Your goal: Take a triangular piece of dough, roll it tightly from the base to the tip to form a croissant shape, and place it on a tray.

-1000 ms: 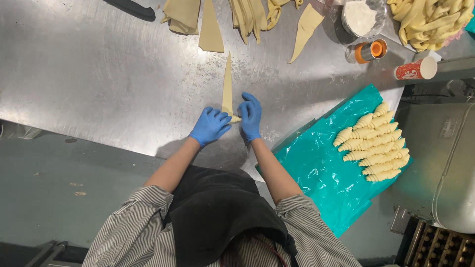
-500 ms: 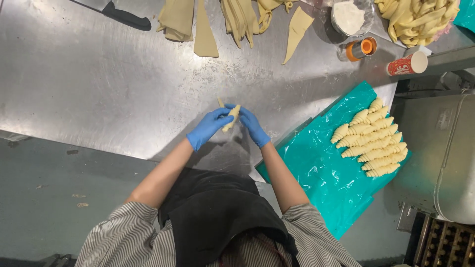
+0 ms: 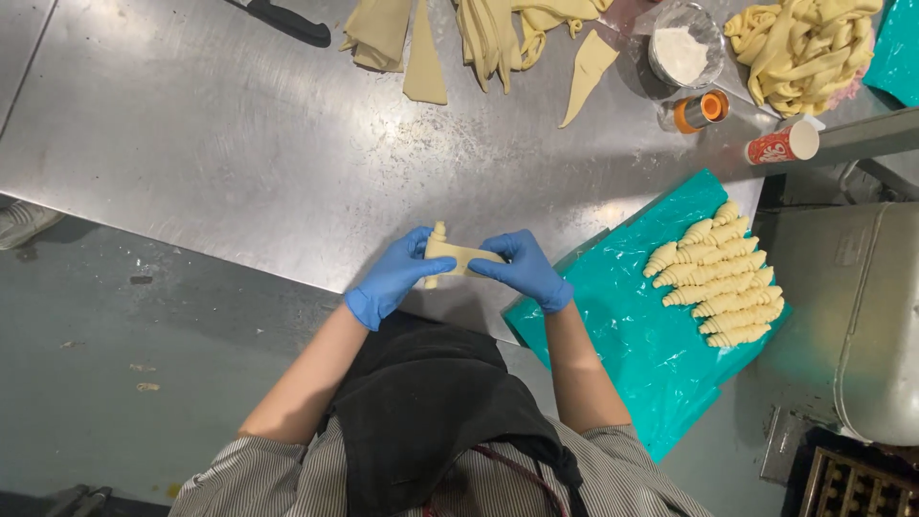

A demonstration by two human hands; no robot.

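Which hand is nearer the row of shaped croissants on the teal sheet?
Right hand: it is on the croissants' side. Left hand is farther, beyond the rolled dough both hold.

Left hand (image 3: 391, 278) and right hand (image 3: 523, 269), blue-gloved, pinching a rolled dough piece (image 3: 454, 257) between them above steel table (image 3: 220, 163) edge, shaped croissants (image 3: 718, 278) on teal sheet (image 3: 632, 335) right of right hand, dough triangles (image 3: 421, 57) beyond hands
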